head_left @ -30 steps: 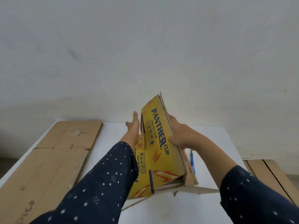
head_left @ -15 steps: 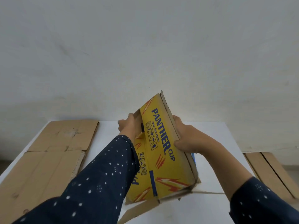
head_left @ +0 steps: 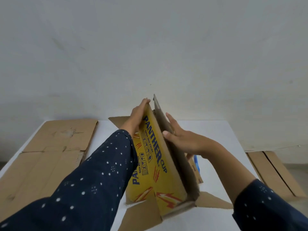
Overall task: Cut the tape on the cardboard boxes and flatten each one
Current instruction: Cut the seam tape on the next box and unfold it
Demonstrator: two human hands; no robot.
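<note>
Left hand (head_left: pixel 138 114) grips the PANTHER CUP box (head_left: pixel 158 172) top; right hand (head_left: pixel 181 139) presses it, fingers straight.

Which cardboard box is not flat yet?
The yellow box in the middle, upright between the left hand and right hand. The brown box at left and the brown box at right lie flat.

Arms outstretched, left hand (head_left: pixel 139 112) raised in a curled grip, right hand (head_left: pixel 180 139) flat, fingers straight.
</note>
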